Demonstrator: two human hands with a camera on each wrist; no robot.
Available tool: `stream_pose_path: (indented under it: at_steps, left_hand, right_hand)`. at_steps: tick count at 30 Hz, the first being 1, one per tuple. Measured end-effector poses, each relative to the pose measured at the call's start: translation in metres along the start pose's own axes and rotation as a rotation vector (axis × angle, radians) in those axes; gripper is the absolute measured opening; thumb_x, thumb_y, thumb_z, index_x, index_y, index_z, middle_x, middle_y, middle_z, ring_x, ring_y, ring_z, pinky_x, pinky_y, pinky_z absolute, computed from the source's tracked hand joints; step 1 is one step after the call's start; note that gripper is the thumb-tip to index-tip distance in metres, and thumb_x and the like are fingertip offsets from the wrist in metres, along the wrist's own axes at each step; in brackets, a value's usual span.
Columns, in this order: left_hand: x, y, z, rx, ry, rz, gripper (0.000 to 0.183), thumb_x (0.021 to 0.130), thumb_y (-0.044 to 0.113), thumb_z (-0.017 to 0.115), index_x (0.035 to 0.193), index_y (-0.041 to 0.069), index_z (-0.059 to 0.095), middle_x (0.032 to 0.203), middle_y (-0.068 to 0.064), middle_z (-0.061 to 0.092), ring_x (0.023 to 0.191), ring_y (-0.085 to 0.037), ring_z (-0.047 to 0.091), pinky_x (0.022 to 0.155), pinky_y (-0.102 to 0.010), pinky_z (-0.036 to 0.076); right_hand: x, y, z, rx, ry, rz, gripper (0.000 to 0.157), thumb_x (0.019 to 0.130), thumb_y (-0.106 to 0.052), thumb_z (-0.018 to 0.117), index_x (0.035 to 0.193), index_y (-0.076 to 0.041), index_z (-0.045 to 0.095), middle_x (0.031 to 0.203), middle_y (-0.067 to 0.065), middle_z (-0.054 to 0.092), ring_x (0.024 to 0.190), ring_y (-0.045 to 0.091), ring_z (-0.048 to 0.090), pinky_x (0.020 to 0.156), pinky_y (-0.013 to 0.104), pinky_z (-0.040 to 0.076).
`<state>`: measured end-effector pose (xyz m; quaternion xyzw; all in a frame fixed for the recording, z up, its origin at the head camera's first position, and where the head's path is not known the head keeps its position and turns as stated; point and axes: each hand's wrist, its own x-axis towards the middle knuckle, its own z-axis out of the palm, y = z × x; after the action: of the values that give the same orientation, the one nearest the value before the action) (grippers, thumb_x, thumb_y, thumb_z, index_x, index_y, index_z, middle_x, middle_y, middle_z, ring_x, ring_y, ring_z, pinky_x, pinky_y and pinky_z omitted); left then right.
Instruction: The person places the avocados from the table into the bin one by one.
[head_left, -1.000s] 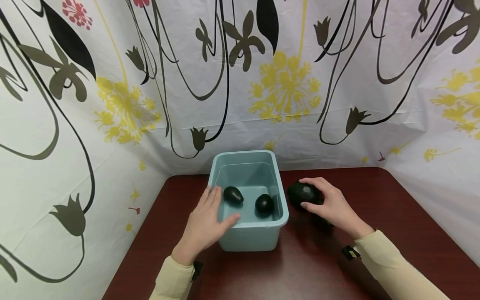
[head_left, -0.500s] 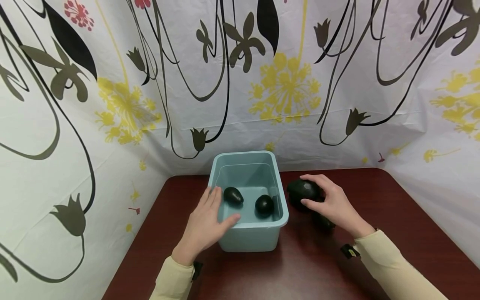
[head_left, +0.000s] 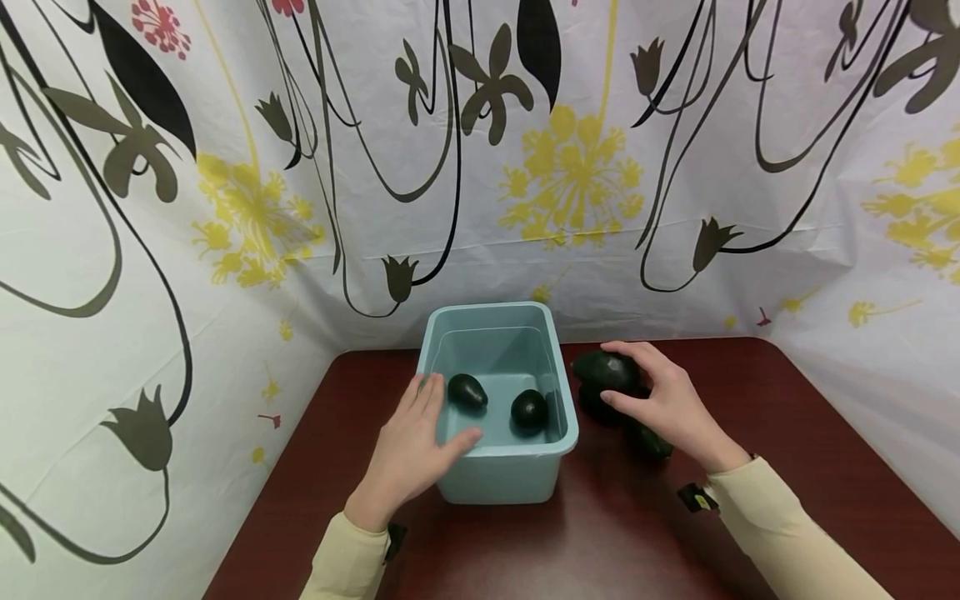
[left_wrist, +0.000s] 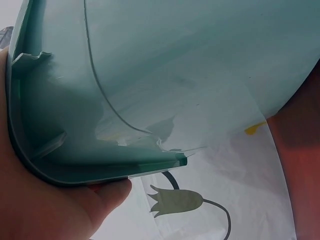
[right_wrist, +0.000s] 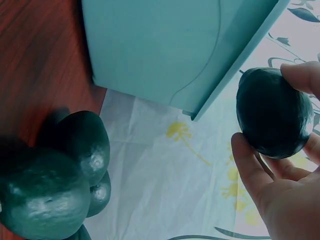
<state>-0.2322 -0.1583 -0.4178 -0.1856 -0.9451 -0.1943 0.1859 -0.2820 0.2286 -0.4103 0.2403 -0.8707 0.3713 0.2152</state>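
Reddish-brown table, right hand gripping avocado, left hand touching bin

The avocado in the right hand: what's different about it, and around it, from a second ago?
The right hand has raised the held avocado a little, so more of the loose avocados below shows. That grip isn't new, and nothing was let go. The left hand stays at the bin, where the left avocado and right avocado lie as before.
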Motion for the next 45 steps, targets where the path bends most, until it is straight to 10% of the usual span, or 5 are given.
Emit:
stream_pose_path:
  at_steps: [45]
  left_hand:
    - [-0.001, 0.001, -0.001, -0.018, 0.003, -0.02, 0.102, 0.088, 0.081, 0.045, 0.156, 0.005, 0.036, 0.161, -0.009, 0.034, 0.152, -0.027, 0.02, 0.099, -0.057, 0.047]
  right_hand:
    - [0.007, -0.067, 0.005, 0.151, -0.044, -0.033, 0.061, 0.085, -0.014, 0.083, 0.139, -0.026, 0.057, 0.13, -0.004, 0.058, 0.108, 0.009, 0.057, 0.079, 0.028, 0.053]
